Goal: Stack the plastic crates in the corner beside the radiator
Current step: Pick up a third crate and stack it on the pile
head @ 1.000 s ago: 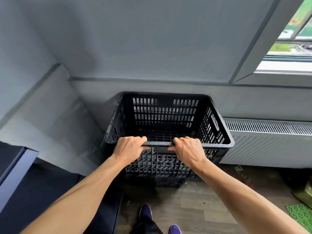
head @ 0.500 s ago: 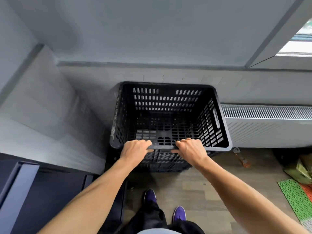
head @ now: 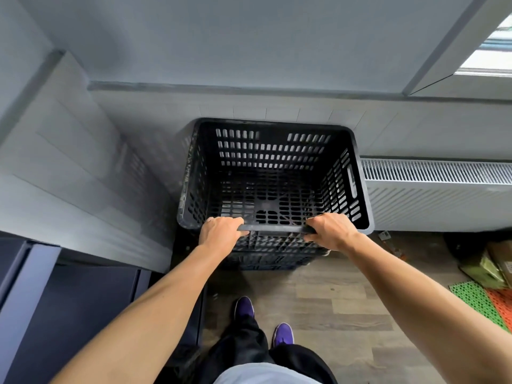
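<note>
Black plastic crate [head: 273, 151] sits in the corner, its far side close to the grey wall [head: 155, 126] and its right side just beside the white radiator [head: 437, 198]. From my remote seat I see it stacked on a second dark crate [head: 266, 259] on the wood floor [head: 318, 295]. My left hand [head: 221, 231] grips the near rim, fingers curled over it; my right hand [head: 331, 231] grips the same rim further right.
</note>
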`<state>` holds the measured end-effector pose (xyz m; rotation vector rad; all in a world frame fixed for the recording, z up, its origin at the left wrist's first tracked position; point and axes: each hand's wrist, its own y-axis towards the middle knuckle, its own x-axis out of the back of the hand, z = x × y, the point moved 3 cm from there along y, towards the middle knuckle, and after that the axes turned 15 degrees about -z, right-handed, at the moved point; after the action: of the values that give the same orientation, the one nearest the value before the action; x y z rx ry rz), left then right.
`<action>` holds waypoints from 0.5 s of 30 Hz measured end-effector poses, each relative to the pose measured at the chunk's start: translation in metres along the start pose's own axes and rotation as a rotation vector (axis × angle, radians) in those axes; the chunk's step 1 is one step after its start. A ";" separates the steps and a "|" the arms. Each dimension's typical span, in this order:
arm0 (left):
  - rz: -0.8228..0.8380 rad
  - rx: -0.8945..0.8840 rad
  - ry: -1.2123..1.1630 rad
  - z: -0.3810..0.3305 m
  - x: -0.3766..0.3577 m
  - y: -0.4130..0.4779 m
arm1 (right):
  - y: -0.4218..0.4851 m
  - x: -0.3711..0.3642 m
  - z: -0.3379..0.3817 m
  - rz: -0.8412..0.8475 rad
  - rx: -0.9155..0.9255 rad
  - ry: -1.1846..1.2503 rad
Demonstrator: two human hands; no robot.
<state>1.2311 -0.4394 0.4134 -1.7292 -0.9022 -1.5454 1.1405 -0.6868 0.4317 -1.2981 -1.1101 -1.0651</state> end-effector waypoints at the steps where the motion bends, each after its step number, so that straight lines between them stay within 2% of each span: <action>1: 0.018 0.005 0.013 -0.002 0.003 0.000 | -0.003 0.000 -0.002 0.007 -0.001 0.016; 8: 0.082 0.076 0.074 -0.009 0.011 -0.009 | -0.030 0.004 -0.036 0.097 0.002 0.010; 12: 0.072 0.105 0.122 -0.012 0.010 -0.013 | -0.037 -0.002 -0.043 0.070 -0.013 0.011; 15: 0.104 0.152 0.068 -0.013 0.008 -0.024 | -0.040 -0.007 -0.041 0.053 -0.010 0.025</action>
<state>1.2048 -0.4357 0.4231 -1.5820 -0.8588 -1.4214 1.1006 -0.7286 0.4330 -1.3119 -1.0474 -1.0457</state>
